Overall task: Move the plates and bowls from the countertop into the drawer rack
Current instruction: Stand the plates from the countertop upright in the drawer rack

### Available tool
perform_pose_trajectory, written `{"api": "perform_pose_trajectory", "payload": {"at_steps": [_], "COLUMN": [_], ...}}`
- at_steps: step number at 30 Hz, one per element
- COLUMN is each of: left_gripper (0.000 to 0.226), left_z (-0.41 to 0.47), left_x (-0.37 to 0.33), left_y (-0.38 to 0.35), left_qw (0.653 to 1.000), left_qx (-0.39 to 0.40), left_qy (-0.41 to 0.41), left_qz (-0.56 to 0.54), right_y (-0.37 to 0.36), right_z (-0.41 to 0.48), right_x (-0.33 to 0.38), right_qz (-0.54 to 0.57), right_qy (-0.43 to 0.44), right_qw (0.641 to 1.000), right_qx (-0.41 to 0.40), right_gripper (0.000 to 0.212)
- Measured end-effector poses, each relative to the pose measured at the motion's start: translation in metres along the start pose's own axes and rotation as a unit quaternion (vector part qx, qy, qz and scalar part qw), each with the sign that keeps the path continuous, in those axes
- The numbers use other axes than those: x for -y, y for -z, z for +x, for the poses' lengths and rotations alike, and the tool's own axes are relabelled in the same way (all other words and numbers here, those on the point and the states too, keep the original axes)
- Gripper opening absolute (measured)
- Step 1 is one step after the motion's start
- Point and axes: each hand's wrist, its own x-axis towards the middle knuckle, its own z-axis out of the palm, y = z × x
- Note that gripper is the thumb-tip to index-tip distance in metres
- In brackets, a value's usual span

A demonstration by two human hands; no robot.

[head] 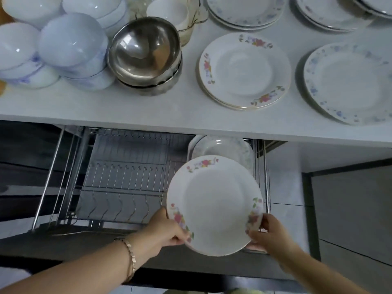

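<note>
Both hands hold a white plate with pink flowers point(214, 204) over the right end of the open wire drawer rack point(118, 183). My left hand point(167, 230) grips its lower left rim and my right hand point(267, 232) its lower right rim. Behind it, plates with a blue pattern point(224, 147) stand in the rack's right slots. On the countertop point(148, 107) lie a stack of pink-flowered plates point(244, 71), blue-patterned plates point(350, 81), steel bowls point(146, 52) and stacked white bowls point(72, 43).
More plate stacks point(244, 11) sit at the back of the counter, with a glass bowl holding a white cup point(169, 11). The rack's left and middle slots stand bare. A grey cabinet front point(350, 209) is at the right, below the counter.
</note>
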Motion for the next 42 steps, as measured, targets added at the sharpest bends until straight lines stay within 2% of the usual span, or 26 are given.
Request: {"api": "perform_pose_trajectory", "payload": {"at_steps": [3,6,14,21,24,26,30,33,36,39,41,42], "left_gripper": [0.046,0.044,0.048,0.038,0.046,0.049,0.053,0.052,0.063,0.069,0.057,0.05], "left_z": [0.043,0.091,0.188,0.218,0.223,0.227,0.23,0.23,0.229,0.217,0.199,0.187], "left_x": [-0.005,-0.023,-0.063,-0.074,-0.075,-0.076,-0.075,-0.071,-0.067,-0.065,-0.063,-0.062], "left_y": [-0.005,-0.014,-0.032,-0.044,-0.054,-0.059,-0.063,-0.063,-0.059,-0.054,-0.054,-0.055], "left_qw": [1.0,0.999,0.991,0.952,0.93,0.923,0.935,0.945,0.95,0.951,0.934,0.924], "left_qx": [-0.013,-0.016,-0.089,-0.227,-0.258,-0.26,-0.226,-0.209,-0.177,-0.124,-0.115,-0.11], "left_qy": [0.016,0.016,-0.003,-0.071,-0.103,-0.102,-0.085,-0.082,-0.105,-0.118,-0.135,-0.144], "left_qz": [0.01,0.03,0.103,0.191,0.241,0.265,0.261,0.239,0.234,0.257,0.311,0.336], "right_y": [-0.008,-0.01,-0.017,-0.035,-0.045,-0.049,-0.046,-0.042,-0.042,-0.036,-0.029,-0.024], "right_z": [0.044,0.089,0.175,0.209,0.216,0.219,0.216,0.214,0.21,0.198,0.179,0.168], "right_x": [-0.007,-0.005,0.005,0.004,0.007,0.009,0.012,0.014,0.014,0.011,0.012,0.013], "right_qz": [-0.003,-0.003,0.118,0.156,0.145,0.117,0.035,-0.006,-0.077,-0.051,-0.05,-0.075], "right_qy": [-0.037,-0.048,-0.089,-0.068,-0.071,-0.072,-0.071,-0.057,-0.035,-0.012,-0.005,0.004], "right_qw": [0.999,0.997,0.982,0.973,0.967,0.963,0.963,0.962,0.962,0.972,0.982,0.985], "right_qx": [-0.025,-0.058,-0.115,-0.158,-0.199,-0.232,-0.256,-0.266,-0.26,-0.229,-0.181,-0.154], "right_gripper": [0.02,0.033,0.052,0.039,0.034,0.036,0.041,0.035,0.031,0.047,0.059,0.058]}}
